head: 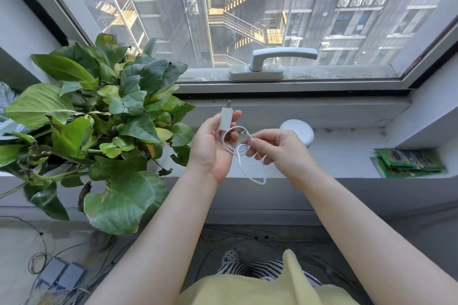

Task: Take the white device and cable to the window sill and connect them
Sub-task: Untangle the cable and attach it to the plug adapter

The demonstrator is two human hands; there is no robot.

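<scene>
My left hand (pixel 214 142) holds a small white plug adapter (pixel 226 117) upright, its metal prongs pointing up, just above the white window sill (pixel 347 156). A thin white cable (pixel 244 156) runs from the adapter's lower end and hangs in loops between my hands. My right hand (pixel 275 150) pinches the cable near its free connector, whose tip points left toward the adapter. A rounded white device (pixel 298 131) lies on the sill behind my right hand, partly hidden by it.
A large leafy potted plant (pixel 99 126) fills the sill's left side, close to my left hand. Green packets (pixel 409 162) lie at the sill's right end. A window handle (pixel 277 60) sits on the frame behind. Cables and a power strip (pixel 59 276) lie on the floor.
</scene>
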